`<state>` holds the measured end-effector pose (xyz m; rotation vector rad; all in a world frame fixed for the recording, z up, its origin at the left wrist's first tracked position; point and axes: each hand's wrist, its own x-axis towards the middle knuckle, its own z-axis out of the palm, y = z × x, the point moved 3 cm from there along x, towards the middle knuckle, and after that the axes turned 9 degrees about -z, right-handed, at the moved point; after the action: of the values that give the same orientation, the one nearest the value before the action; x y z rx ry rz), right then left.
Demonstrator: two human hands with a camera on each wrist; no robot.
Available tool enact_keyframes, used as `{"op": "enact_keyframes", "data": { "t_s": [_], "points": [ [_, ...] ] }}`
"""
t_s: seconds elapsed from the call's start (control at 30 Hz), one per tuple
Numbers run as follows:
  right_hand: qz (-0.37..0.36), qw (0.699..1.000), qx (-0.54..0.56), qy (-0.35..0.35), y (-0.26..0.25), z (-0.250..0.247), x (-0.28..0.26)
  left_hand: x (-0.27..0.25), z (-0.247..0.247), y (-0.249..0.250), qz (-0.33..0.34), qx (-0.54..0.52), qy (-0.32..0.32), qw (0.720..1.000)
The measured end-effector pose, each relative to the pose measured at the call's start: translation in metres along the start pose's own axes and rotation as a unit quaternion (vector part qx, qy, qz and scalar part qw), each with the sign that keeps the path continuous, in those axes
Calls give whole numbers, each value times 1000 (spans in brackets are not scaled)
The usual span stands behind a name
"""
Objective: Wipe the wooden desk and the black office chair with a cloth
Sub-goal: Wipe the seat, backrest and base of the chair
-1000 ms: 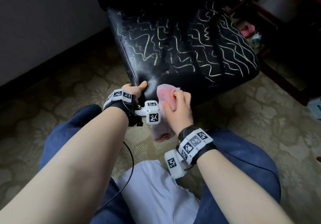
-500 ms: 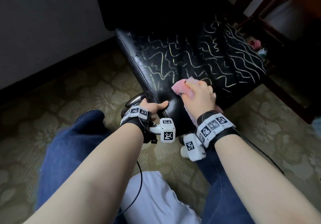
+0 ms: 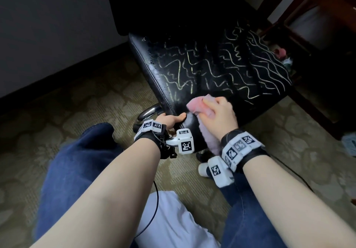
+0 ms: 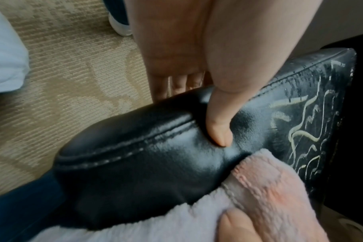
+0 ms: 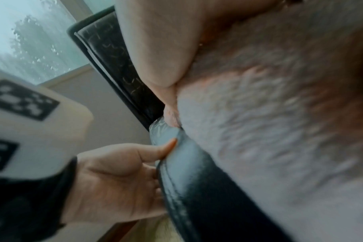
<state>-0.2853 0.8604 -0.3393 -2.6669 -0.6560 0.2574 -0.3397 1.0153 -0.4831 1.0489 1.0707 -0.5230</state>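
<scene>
Chair (image 3: 212,70) seat wants firm overlapping strokes toward 12 o'clock, right hand (image 3: 217,117) clutching the cloth (image 3: 196,104), left hand (image 3: 169,120) gripping the 6 o'clock edge.

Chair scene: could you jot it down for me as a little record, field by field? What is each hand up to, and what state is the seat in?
left hand: grips the seat's front corner, thumb on top, fingers under the edge
right hand: presses the pink cloth on the seat
black office chair: seat covered in pale squiggly marks; near corner looks clean and shiny
floor: patterned carpet
</scene>
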Motion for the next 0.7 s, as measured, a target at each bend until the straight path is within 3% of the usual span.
{"op": "enact_keyframes", "data": {
  "t_s": [0.13, 0.27, 0.33, 0.47, 0.7],
  "points": [
    [4, 1000, -12, -6, 5, -4, 6, -57, 9, 14, 6, 1, -4, 1000],
    [126, 991, 12, 53, 30, -17, 19, -42, 14, 7, 7, 7, 11, 1000],
    [140, 989, -5, 40, 34, -16, 18, -14, 14, -2, 3, -3, 15, 1000],
    [104, 993, -52, 16, 23, -13, 6, -46, 20, 5, 12, -27, 4, 1000],
    [-25, 999, -37, -17, -7, -2, 2, -51, 20, 2, 25, -59, 4, 998]
  ]
}}
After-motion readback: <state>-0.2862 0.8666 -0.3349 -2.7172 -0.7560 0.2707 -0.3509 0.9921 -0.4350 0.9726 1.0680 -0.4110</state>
